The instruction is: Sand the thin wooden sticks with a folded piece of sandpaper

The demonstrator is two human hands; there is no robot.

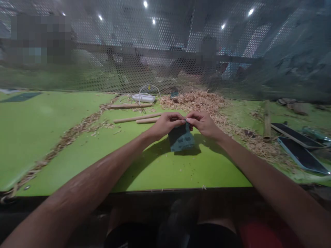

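Observation:
A small blue-grey sheet with dark printed marks, which looks like sandpaper (182, 137), hangs above the green tabletop. My left hand (168, 124) pinches its top edge between thumb and fingers. Right beside it, my right hand (200, 123) grips the same edge, and the two thumbs almost touch. Just behind my left hand lie two smooth wooden sticks, a longer stick (137, 118) and a shorter stick (147, 120) partly hidden by the hand.
Curly wood shavings (196, 98) are heaped at the back, trailing rightward. Behind the sticks are a white power strip (143, 98) with a cable and a flat wooden piece (126, 106). Two phones, one blue-edged phone (302, 155), lie right, near a bamboo piece (267, 120). A perforated screen (155, 62) stands behind.

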